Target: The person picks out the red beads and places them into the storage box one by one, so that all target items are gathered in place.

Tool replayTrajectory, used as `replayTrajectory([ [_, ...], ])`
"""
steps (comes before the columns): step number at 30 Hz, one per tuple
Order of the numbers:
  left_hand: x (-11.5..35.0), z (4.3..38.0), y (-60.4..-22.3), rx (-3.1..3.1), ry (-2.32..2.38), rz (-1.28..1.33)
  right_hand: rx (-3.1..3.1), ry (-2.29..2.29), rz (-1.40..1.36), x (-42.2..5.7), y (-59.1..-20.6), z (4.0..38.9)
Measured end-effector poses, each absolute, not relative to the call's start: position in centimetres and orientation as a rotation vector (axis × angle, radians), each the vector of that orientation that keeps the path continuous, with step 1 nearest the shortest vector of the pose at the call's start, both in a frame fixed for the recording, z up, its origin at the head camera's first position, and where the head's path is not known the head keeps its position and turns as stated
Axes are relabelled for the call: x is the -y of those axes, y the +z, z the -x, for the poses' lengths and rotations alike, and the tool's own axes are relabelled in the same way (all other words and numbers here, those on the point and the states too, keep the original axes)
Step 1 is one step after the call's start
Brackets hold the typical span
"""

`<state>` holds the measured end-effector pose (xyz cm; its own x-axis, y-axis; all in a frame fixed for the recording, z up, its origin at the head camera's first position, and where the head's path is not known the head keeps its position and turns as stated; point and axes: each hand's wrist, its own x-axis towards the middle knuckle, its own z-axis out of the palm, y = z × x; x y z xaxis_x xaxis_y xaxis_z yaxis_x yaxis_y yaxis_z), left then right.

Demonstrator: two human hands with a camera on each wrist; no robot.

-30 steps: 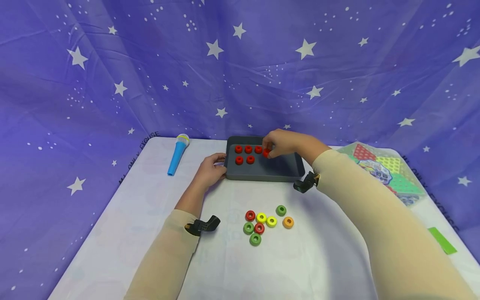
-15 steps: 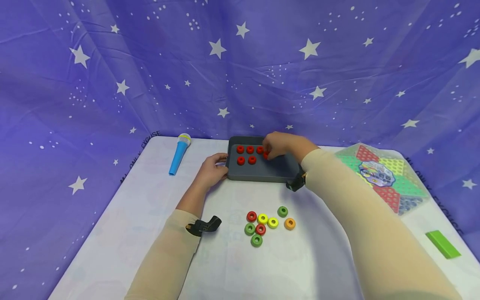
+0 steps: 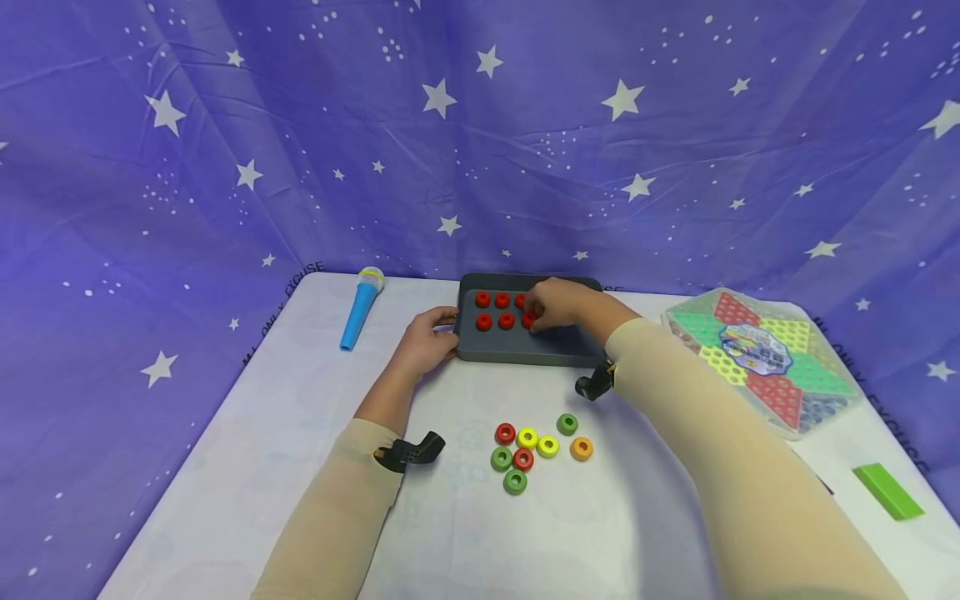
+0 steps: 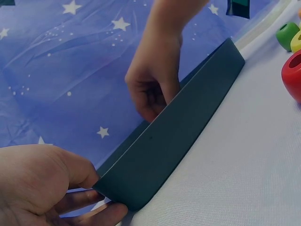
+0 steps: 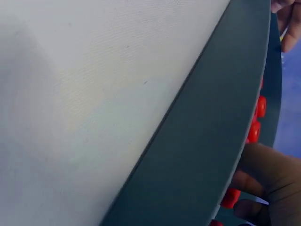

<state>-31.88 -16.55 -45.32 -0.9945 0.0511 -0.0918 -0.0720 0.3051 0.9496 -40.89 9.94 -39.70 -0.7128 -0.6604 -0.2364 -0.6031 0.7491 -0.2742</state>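
Note:
A dark grey rectangular tray (image 3: pixel 540 357) lies at the back of the table, with red beads (image 3: pixel 502 300) in two rows inside. My left hand (image 3: pixel 425 342) holds the tray's left end; in the left wrist view its fingers (image 4: pixel 84 172) meet the corner. My right hand (image 3: pixel 553 304) reaches over the tray from the right, pinching a red bead (image 3: pixel 528 321) low at the end of the front row. In the right wrist view a red bead (image 5: pixel 230 198) shows between the fingertips, and the tray wall hides part of the work.
Loose red, yellow, green and orange beads (image 3: pixel 527 438) lie in front of the tray. A blue toy microphone (image 3: pixel 360 308) is at left. A hexagonal game board (image 3: pixel 765 358) and a green block (image 3: pixel 888 492) are at right. A starry purple curtain (image 3: pixel 465 150) hangs behind.
My right hand has brought its red bead down and toward me, from beside the back row to the end of the front row. The left hand stays at the tray's left end.

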Motion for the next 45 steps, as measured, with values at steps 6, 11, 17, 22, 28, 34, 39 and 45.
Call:
replayTrajectory([
  [6,16.4,31.9,-45.3,-2.443,1.789,0.013,-2.691,-0.336,0.997,-11.3,-38.3,38.8],
  [11,16.3,32.1,-45.3,-2.453,1.774,0.014,-2.694,-0.439,1.049,-12.2,-37.4,36.1],
  [17,16.2,32.1,-45.2,-2.441,1.781,0.016,-2.609,-0.664,1.253,-12.8,-37.5,31.7],
  [22,16.1,32.0,-45.1,-2.421,1.802,0.008,-2.483,-0.831,1.325,-13.0,-38.1,27.5],
  [28,16.3,32.0,-45.0,-2.448,1.774,0.021,-2.344,-0.888,1.361,-12.9,-40.3,23.0],
  [34,16.4,32.2,-45.0,-2.45,1.779,0.008,-2.409,-0.818,1.438,-12.7,-42.7,20.8],
  [39,16.6,32.1,-45.3,-2.463,1.771,0.016,-2.58,-0.627,1.505,-11.9,-43.5,20.0],
  [45,16.6,32.0,-45.4,-2.463,1.78,0.006,-2.707,-0.251,1.626,-10.8,-43.2,19.3],
])
